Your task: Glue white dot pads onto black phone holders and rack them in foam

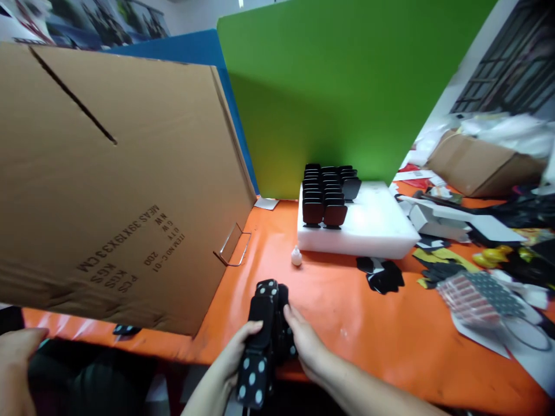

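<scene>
Near the front edge of the table, both hands grip a black object with white polka dots (pixel 252 375), several flat-faced padded parts lying side by side; its exact kind is unclear. My left hand (pixel 232 352) is closed around its left side, with the thumb on top of a plain black part. On the other side my right hand (pixel 306 341) presses against it, the fingers partly hidden. Beyond the hands stands a small white dropper bottle (pixel 296 256). Behind it, a white foam block (pixel 373 219) carries rows of upright black rounded plates (pixel 324 199).
A tall cardboard sheet (pixel 130 173) stands on the left, a bent wire stand (pixel 234 248) beside it. A green board (pixel 347 86) closes off the back. Black cut pieces (pixel 384 276) and mixed scraps (pixel 481 294) lie to the right. Another person's hand (pixel 17 364) shows at far left.
</scene>
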Demonstrator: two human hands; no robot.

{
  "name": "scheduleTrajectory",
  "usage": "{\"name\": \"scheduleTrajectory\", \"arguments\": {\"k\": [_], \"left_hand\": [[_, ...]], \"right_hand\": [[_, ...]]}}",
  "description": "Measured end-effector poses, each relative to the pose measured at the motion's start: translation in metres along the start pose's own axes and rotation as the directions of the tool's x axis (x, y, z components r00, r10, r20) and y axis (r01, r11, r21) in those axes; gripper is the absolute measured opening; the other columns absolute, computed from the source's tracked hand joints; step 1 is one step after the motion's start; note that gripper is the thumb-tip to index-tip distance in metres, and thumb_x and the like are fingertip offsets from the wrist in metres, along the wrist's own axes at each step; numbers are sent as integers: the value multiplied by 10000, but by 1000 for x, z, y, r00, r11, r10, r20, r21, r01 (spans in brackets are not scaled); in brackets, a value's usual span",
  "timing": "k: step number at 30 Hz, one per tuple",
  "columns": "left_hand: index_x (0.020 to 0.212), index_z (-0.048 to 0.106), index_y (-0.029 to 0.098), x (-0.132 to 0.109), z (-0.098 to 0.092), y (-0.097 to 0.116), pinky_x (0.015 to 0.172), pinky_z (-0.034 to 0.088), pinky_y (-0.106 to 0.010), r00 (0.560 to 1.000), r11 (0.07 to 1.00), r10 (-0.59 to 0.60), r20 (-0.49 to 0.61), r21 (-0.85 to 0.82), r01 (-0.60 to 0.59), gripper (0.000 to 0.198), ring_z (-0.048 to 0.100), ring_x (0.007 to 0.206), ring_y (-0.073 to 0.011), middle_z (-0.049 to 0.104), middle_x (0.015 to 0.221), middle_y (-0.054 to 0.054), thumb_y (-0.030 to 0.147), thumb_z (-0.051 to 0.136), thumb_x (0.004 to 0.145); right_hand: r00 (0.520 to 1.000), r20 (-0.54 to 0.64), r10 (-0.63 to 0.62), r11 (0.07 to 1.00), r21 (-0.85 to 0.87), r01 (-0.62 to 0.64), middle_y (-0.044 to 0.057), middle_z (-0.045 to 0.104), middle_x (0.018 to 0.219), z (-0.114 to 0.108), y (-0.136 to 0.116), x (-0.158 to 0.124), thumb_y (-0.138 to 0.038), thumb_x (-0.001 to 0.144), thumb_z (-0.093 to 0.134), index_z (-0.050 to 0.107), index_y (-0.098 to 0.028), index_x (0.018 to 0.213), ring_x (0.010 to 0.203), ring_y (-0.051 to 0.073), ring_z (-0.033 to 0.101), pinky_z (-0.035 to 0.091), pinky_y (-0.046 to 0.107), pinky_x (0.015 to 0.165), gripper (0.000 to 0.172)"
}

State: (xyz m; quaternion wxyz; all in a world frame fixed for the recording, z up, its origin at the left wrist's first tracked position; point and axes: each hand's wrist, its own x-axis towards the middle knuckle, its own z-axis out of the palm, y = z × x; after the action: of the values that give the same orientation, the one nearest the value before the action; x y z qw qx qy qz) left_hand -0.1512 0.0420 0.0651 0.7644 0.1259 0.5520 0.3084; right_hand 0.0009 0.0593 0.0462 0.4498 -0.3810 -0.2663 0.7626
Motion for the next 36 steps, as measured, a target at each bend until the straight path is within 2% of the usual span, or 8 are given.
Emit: {"name": "scheduleTrajectory", "arguments": {"k": [3,6,12,16,20,23,29,36], "left_hand": [[840,598,60,31,35,3,589,482,-266,990,997,-65,127,-29,69,289,609,600,-166,651,722,-97,337,542,781],[851,603,35,46,63,2,544,474,-251,966,990,-120,231,-38,132,315,615,553,-173,662,675,-116,328,551,747],[895,594,62,55,90,1,511,466,-239,975,995,-91,204,-8,95,323,616,538,-164,670,691,-92,346,576,740],[885,587,77,55,96,1,492,460,-239,984,997,-75,161,23,72,330,605,507,-160,661,655,-86,373,586,738],[870,578,89,55,98,1,495,460,-231,989,999,11,150,48,-19,302,605,523,-155,658,661,-78,347,620,720],[868,575,97,57,97,2,512,473,-232,989,995,63,134,62,-72,286,612,546,-154,659,680,-70,335,626,718],[840,571,94,58,83,13,526,500,-268,996,995,8,93,103,-18,282,619,546,-170,661,679,-89,356,588,737],[838,558,123,60,71,23,519,490,-253,994,984,75,74,157,-86,273,609,538,-153,649,659,-52,350,633,705]], "right_hand": [[983,-179,-43,999,-26,39,77,580,1150,-29,-14,-5,-528,728,525,533,-185,1116,1081,222,514,379,376,916,518],[961,-261,-88,996,-55,77,74,624,1062,-56,-22,-3,-495,718,543,548,-180,1082,1012,214,555,394,362,892,481],[943,-300,-142,988,-101,117,39,663,830,-86,-38,-3,-402,711,563,577,-162,940,771,175,609,449,288,727,332],[937,-324,-129,969,-241,50,12,628,638,-98,-41,-2,-348,689,553,579,-149,799,598,156,577,425,247,569,228],[910,-380,-168,935,-353,25,6,592,575,-106,-38,2,-327,667,542,575,-143,752,515,139,528,386,232,494,206],[897,-401,-185,920,-392,14,-5,564,552,-110,-39,3,-307,658,540,568,-141,736,493,126,499,365,222,476,186],[889,-424,-173,903,-429,-29,-26,543,534,-117,-44,6,-275,653,520,546,-157,708,488,120,489,357,214,469,133],[924,-370,-99,924,-378,-53,6,615,610,-119,-50,7,-304,665,536,556,-159,771,538,149,551,399,233,503,181]]}}
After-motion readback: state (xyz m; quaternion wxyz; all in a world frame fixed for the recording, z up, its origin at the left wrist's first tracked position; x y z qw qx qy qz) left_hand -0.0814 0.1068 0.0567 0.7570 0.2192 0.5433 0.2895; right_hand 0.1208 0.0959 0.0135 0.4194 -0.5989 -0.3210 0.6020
